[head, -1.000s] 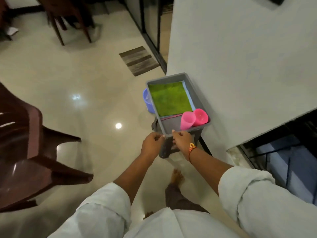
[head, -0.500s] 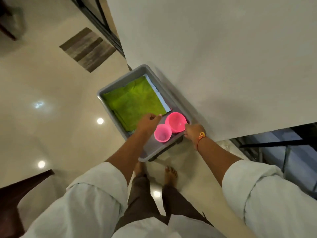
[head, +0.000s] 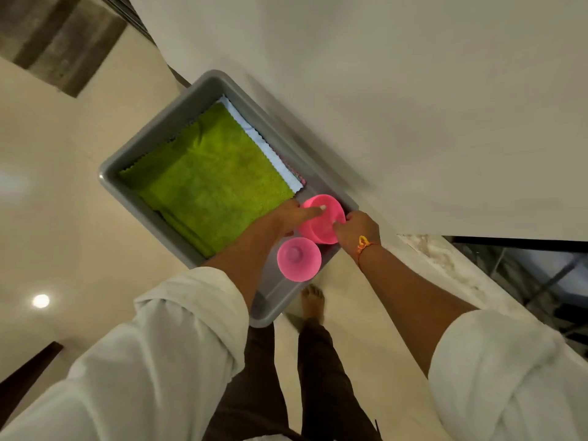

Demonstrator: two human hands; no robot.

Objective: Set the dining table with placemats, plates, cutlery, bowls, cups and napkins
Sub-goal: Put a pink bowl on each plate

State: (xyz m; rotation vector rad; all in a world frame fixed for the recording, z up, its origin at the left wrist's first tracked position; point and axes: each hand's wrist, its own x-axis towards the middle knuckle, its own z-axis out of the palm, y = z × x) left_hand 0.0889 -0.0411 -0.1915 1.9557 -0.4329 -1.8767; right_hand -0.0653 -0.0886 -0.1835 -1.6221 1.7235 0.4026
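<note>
Grey tub point(head: 159, 128): green cloth point(head: 210, 173), pink cup point(head: 299, 259), pink bowl point(head: 319, 231) between pinching fingers point(head: 313, 212) of left hand point(head: 291, 218), right hand point(head: 358, 227)

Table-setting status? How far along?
Early. Done: nothing laid in view, and no dining table is in shot. In hand: the left hand and right hand hold the pink bowl inside the grey tub. Left: the pink cup, green cloth and pale blue cloth under it remain unpacked.
</note>
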